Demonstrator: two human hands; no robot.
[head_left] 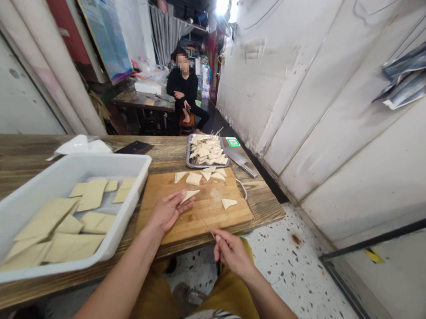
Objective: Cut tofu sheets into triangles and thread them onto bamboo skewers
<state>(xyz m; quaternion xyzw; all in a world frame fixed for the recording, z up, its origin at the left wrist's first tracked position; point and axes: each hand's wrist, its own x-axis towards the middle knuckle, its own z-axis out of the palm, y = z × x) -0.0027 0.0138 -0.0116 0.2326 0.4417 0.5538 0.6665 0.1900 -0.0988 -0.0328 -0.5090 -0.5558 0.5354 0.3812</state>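
Observation:
Over the wooden cutting board (157,191), my left hand (169,210) is closed on a pale triangular tofu piece (189,195). My right hand (230,249), below the board's front edge, pinches a thin wooden skewer (204,220). The skewer's far end reaches up to the tofu piece; whether it has pierced it I cannot tell. One triangle (229,203) lies at the board's right side, and several more pieces (193,179) lie along its back edge. Behind the board, a metal tray (189,157) holds a pile of skewered pieces (208,150).
A large white tub (131,202) with tofu sheets (71,245) stands at the left. A cleaver (240,162) lies right of the metal tray, near a green code card (232,142). A person (183,89) sits beyond the table (269,212). A white wall runs along the right.

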